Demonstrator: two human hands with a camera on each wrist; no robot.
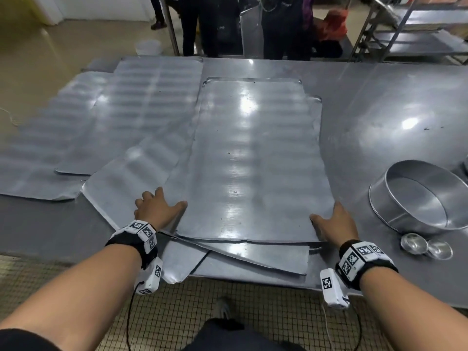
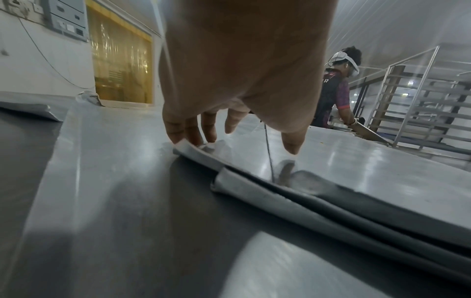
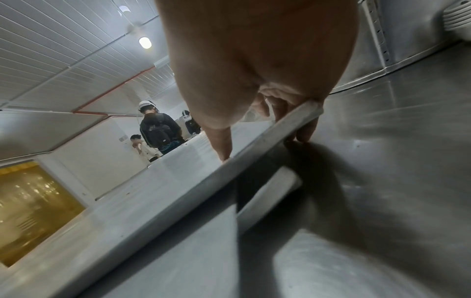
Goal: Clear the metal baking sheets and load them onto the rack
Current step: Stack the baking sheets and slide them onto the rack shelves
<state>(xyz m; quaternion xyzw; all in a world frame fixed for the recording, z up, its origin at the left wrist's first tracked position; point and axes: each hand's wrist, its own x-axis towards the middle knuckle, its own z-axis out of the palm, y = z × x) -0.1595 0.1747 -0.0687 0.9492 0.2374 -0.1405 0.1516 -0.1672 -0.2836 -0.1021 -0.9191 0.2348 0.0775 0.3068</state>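
**Both hands at the side edges of the top baking sheet**

The right hand (image 1: 334, 224) grasps the top sheet (image 1: 253, 158) at its right edge near the lower corner: in the right wrist view the thumb (image 3: 221, 145) lies on the upper face and the fingers (image 3: 304, 131) curl beneath the raised rim. The left hand (image 1: 154, 209) is at the sheet's left edge; in the left wrist view its fingertips (image 2: 188, 133) touch the rim and the thumb (image 2: 293, 141) hangs above the face, so a closed grasp cannot be confirmed. The top sheet occupies the centre of the head frame, on overlapping sheets (image 1: 253, 257) that project past the table (image 1: 379, 102) edge at the bottom. Further sheets (image 1: 141, 102) lie at centre left. A round pan (image 1: 417, 196) and two small cups (image 1: 426, 245) sit at centre right. The rack (image 1: 417, 39) stands at upper right; people (image 1: 278, 26) stand at top centre.
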